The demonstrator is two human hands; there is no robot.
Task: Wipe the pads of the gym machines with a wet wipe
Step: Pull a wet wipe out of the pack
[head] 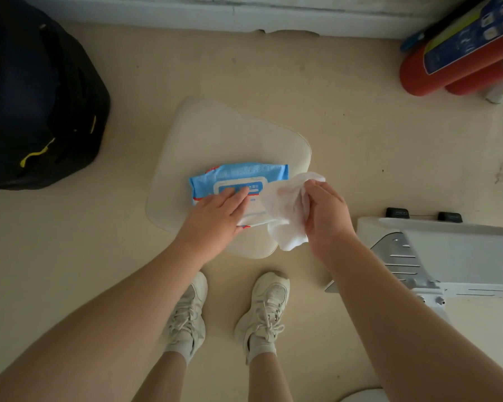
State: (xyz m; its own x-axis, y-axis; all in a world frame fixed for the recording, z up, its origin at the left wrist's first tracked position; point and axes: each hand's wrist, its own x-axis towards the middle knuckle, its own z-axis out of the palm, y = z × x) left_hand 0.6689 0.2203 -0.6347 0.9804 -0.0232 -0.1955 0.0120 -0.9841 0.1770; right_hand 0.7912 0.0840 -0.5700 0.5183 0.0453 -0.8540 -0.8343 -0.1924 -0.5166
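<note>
White wipe [285, 213] is pinched in the right hand [325, 216] just beside the blue pack [238, 181] on the cream pad [215, 134], pressed flat-fingered by the left hand [215, 219] (a loose press could let the pack lift or slide).

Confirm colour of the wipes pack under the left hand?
Light blue with a white lid panel and red edge trim, on the wipes pack; head view, the only one.

Black bag [38, 105] cut off at left edge. Red cylinders [465, 59] cut off at right. Wipe pack [238, 181] lettering blurred, near half hidden under left hand [215, 219].
</note>
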